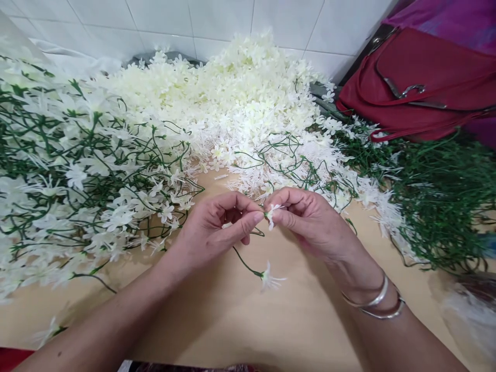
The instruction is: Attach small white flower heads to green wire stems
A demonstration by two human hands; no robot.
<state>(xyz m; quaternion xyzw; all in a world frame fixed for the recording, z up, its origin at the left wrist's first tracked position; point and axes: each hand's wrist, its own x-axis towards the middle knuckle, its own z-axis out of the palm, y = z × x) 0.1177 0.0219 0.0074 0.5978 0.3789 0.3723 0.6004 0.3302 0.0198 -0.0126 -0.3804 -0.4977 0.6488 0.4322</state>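
My left hand (225, 222) pinches a green artificial flower stem just below its head, thumb against forefinger. On that stem sits a small white artificial flower (272, 216), and my right hand (306, 217) closes its thumb and forefinger on the petals' right side. Another branch of green stem hangs below my left hand, ending in a white flower with thin stamens (269, 279). Both hands are held over the tan tabletop (232, 320), close together. Metal bangles (374, 299) circle my right wrist.
Finished-looking white flowers on green stems (89, 181) are heaped at left. Loose white petals (232, 88) pile up against the tiled wall (163, 20). Bare green stems (437, 201) lie at right, below a red handbag (430, 82). Clear plastic (468, 315) rests at lower right.
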